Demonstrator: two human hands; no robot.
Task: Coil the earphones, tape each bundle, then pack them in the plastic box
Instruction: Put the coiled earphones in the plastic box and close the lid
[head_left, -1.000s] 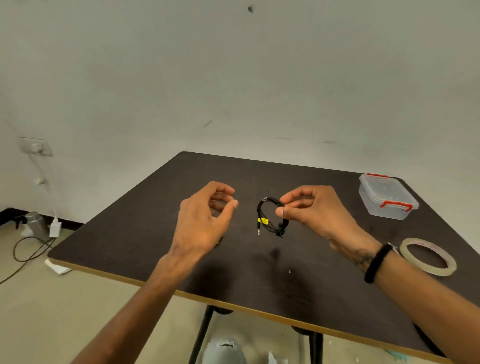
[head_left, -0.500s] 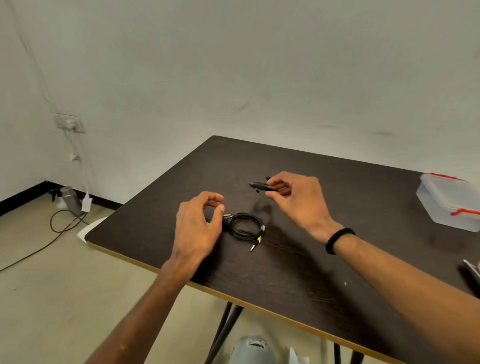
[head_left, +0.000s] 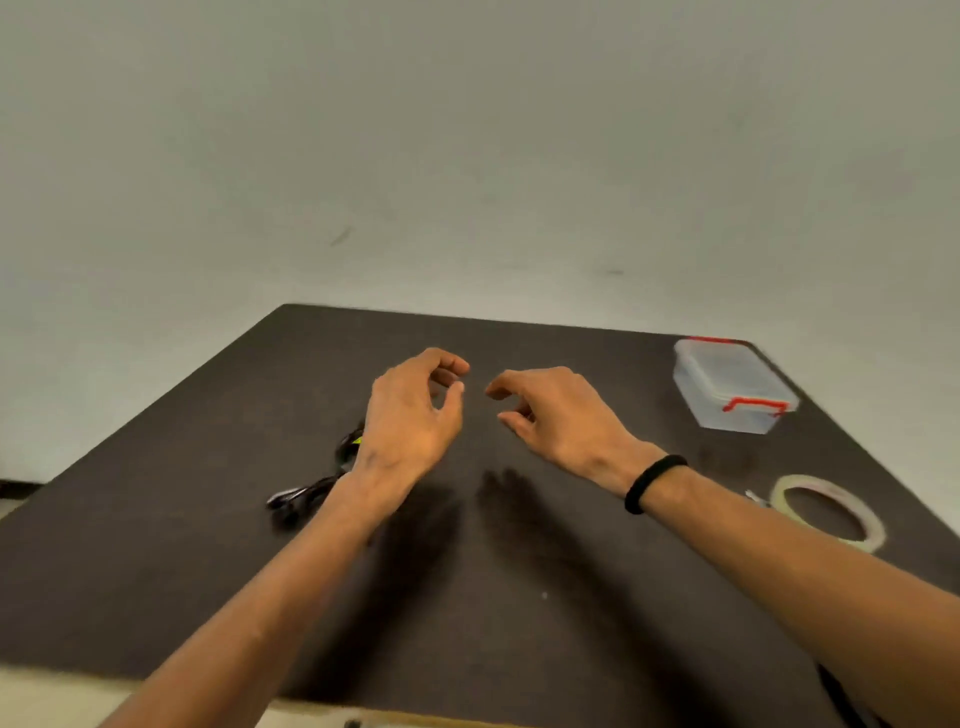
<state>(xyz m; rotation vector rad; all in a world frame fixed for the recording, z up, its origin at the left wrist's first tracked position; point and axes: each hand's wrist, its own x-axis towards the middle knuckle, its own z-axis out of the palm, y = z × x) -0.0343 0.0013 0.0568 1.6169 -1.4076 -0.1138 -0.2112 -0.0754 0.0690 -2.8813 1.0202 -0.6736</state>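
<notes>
Black earphones with a yellow tag lie on the dark table, left of my left wrist and partly hidden by it. My left hand hovers above the table with its fingers curled and apart, holding nothing. My right hand hovers a short gap to its right, also empty, fingers loosely curved. A clear plastic box with red clips and its lid on stands at the far right. A roll of clear tape lies flat near the right edge, beside my right forearm.
A pale wall rises behind the table's far edge. A small light object lies just left of the tape roll. The table's front edge runs along the bottom of the view.
My right hand has let go of the coiled black bundle and both hands now hover empty near the middle. The view has swung right, bringing the box and tape back in.
</notes>
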